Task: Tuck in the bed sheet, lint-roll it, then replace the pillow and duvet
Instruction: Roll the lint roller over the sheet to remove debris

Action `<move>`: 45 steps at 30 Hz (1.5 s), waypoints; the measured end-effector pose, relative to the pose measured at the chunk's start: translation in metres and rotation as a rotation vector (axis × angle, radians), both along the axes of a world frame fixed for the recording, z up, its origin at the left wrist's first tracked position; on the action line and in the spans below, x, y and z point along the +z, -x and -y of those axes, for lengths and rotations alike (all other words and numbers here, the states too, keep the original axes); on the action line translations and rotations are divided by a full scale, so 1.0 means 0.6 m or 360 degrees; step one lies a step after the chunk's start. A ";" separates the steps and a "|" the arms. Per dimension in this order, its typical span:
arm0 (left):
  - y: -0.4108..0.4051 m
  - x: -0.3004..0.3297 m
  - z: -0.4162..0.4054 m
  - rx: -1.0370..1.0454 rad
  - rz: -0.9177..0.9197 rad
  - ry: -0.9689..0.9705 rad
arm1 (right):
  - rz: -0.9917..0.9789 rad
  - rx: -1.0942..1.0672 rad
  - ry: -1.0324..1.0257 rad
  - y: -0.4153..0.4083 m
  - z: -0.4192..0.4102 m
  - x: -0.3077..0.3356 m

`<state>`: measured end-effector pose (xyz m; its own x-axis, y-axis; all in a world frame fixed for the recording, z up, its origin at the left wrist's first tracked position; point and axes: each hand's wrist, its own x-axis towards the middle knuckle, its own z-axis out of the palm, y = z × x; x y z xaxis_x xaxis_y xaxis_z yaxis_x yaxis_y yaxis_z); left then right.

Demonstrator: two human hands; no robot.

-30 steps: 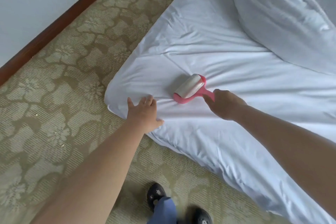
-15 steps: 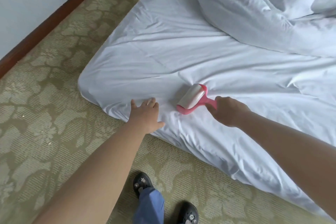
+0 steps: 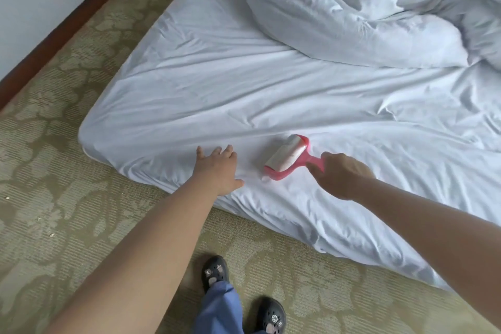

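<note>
Just beyond the right hand, one lint roller is lying with its drum against the bed sheet. Its frame and handle are smooth pink plastic, and the drum is a short cylinder wrapped in pale paper. The fingers of that hand are curling around the pink handle and gripping it, with the drum pointing away from them.

Left of the roller, and apart from it, the left hand is resting flat on the sheet near the mattress edge, its fingers lying straight and slightly spread, holding nothing.

One sheet is covering the mattress: thin white cloth, creased in long folds that are running diagonally past both hands, with the rounded corner sitting further left of the left fingers. Well beyond the fingers of both hands, one bulky white heap of duvet is lying crumpled and puffy across the far side of the bed; whether a pillow is among it cannot be told.

Beneath the arms, two dark clog shoes are standing on carpet, a ribbed olive weave with pale flower shapes. One blue trouser leg is showing. Along the wall, a dark wooden skirting board is running.
</note>
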<state>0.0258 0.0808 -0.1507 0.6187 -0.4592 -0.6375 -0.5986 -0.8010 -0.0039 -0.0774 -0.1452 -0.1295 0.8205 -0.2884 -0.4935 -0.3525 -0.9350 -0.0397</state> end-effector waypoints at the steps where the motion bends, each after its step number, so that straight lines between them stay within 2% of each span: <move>1: -0.002 -0.001 0.005 -0.0014 -0.0007 -0.0003 | -0.0017 -0.0008 -0.0003 -0.002 -0.001 -0.003; 16: -0.152 -0.051 -0.036 0.0052 0.0048 -0.0055 | -0.0044 -0.0133 -0.0207 -0.179 -0.077 -0.030; 27: -0.225 -0.075 -0.052 -0.0033 0.0127 -0.0004 | 0.0097 -0.0296 -0.0254 -0.310 -0.134 -0.049; 36: -0.185 -0.061 -0.023 0.0016 0.0027 -0.0032 | 0.0060 -0.0274 -0.0167 -0.225 -0.095 -0.038; 45: -0.054 -0.047 0.025 -0.0130 0.0001 0.0004 | -0.0004 -0.0309 -0.0095 -0.052 -0.029 -0.029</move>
<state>0.0581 0.0658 -0.1791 0.5793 -0.5098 -0.6360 -0.6620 -0.7495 -0.0022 -0.0464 -0.1280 -0.1469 0.7513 -0.4110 -0.5164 -0.5259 -0.8456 -0.0921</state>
